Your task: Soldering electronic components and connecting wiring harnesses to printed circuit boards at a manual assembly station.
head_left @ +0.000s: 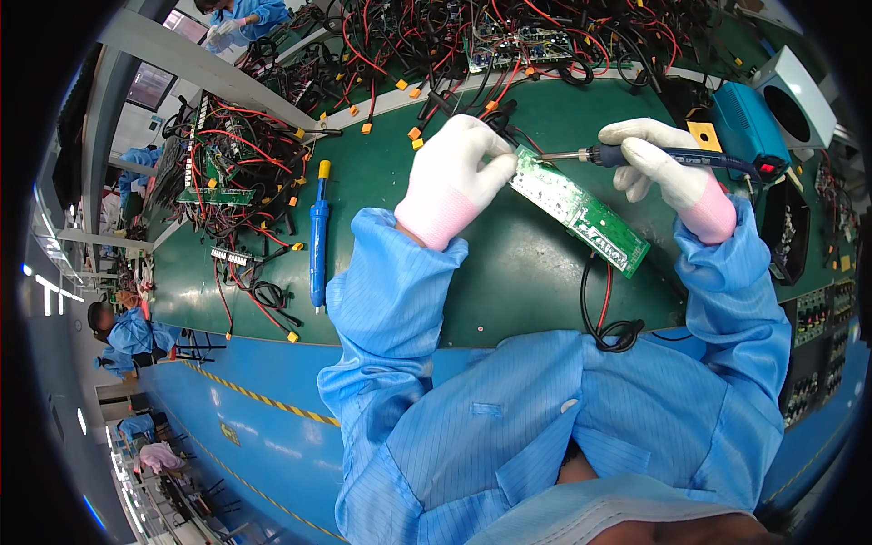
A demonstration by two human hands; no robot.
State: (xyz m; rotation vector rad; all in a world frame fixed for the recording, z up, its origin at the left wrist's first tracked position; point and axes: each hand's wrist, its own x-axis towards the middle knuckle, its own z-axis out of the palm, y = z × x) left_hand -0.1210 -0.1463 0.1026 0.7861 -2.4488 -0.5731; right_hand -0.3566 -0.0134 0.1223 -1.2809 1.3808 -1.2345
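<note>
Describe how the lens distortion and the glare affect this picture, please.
In the head view, the fisheye lens bends the green work mat's edge and leaves black corners; soft glare lies on the mat below the long green circuit board; both white-gloved hands, left and right, and the blue-handled soldering iron look sharp.
</note>
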